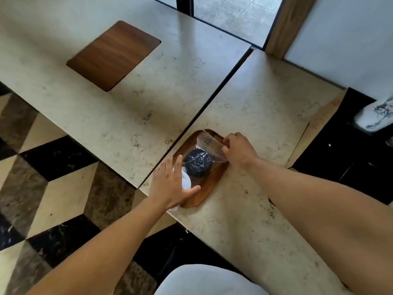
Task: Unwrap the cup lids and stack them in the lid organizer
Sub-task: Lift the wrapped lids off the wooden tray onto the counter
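**Both hands on the bagged lids at the tray**

Far left on the neighbouring stone table (110,116) we see a dark wooden board (113,55), lying flat and well apart from the work. Moving right past the seam between the two tabletops, our left hand (170,186) reaches in with fingers spread and loosely curved over the white cup lids (186,183), which sit inside clear wrap at the near left edge of the wooden tray (207,188); whether those fingers actually grip the lids or only rest on them we cannot tell. Just beside the white lids, toward the tray's middle, lies a stack of black cup lids (198,162), also under the clear plastic bag (209,143). Further right, our right hand (239,151) pinches the loose far end of that bag between thumb and fingertips, lifting it slightly off the tray. The tray rests on the right-hand stone table (265,107), close to the seam.
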Available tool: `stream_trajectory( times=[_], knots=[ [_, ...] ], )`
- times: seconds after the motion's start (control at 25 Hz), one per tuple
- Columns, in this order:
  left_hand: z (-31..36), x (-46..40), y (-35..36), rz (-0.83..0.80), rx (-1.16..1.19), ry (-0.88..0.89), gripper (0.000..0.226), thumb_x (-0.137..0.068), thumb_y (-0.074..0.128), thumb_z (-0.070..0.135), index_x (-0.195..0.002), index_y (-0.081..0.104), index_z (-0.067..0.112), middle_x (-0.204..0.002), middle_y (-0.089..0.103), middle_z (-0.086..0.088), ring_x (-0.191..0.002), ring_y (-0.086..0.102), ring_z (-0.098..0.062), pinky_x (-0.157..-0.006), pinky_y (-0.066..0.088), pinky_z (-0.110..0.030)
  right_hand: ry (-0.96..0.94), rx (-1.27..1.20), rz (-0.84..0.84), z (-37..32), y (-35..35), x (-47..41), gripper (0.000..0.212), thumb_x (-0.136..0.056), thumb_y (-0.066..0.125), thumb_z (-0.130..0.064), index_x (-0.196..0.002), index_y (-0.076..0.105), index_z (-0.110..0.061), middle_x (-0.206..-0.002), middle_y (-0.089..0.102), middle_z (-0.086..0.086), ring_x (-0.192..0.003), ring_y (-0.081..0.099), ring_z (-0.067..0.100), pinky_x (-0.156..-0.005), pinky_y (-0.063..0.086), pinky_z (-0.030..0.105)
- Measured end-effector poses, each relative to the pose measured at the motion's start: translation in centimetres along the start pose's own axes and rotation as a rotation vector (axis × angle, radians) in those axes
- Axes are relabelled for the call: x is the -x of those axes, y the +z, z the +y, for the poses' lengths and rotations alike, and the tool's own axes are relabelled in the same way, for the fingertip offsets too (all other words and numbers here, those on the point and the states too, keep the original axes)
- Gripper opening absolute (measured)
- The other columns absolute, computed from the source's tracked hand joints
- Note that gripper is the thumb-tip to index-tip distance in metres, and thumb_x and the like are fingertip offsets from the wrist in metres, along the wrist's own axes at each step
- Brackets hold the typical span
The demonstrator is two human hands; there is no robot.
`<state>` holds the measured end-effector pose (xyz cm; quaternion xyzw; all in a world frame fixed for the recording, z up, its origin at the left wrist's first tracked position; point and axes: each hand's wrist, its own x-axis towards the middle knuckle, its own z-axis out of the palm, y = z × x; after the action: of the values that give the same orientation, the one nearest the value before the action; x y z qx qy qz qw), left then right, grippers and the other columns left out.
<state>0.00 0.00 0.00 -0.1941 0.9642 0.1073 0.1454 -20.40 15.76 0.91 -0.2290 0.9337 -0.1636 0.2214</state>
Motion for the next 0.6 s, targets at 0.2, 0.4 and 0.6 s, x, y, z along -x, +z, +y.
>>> stream_trajectory(
  times=[0.2, 0.4, 0.6],
  knots=[
    [0.3, -0.3, 0.9, 0.024, -0.040, -0.046, 0.123, -0.068, 0.039, 0.092, -0.158, 0.012, 0.012, -0.155, 0.034, -0.019, -0.141, 0.035, -0.035, -0.113, 0.035, -0.051, 0.014, 0.018, -0.052, -0.2, 0.1, -2.0, 0.033, -0.096, 0.056, -0.030, -0.122, 0.064, -0.013, -0.124, 0.058, 0.013, -0.112, 0.059, 0.032, -0.099, 0.049, 0.040],
    [0.5, -0.4, 1.3, 0.014, -0.077, -0.033, 0.121, -0.069, 0.042, 0.088, -0.157, 0.012, 0.011, -0.148, 0.041, -0.017, -0.134, 0.041, -0.033, -0.105, 0.041, -0.047, 0.038, 0.021, -0.111, -0.5, 0.5, -3.3, 0.033, -0.095, 0.055, -0.034, -0.118, 0.068, -0.013, -0.118, 0.067, 0.012, -0.108, 0.063, 0.032, -0.094, 0.053, 0.042],
    [0.5, -0.7, 1.4, 0.010, -0.067, -0.020, 0.110, -0.073, 0.056, 0.072, -0.157, 0.017, 0.012, -0.138, 0.047, -0.013, -0.123, 0.046, -0.030, -0.098, 0.043, -0.044, 0.115, -0.080, -0.168, -0.4, 0.6, -3.9, 0.033, -0.093, 0.055, -0.039, -0.101, 0.074, -0.013, -0.101, 0.073, 0.007, -0.092, 0.067, 0.028, -0.086, 0.057, 0.042]
  ],
)
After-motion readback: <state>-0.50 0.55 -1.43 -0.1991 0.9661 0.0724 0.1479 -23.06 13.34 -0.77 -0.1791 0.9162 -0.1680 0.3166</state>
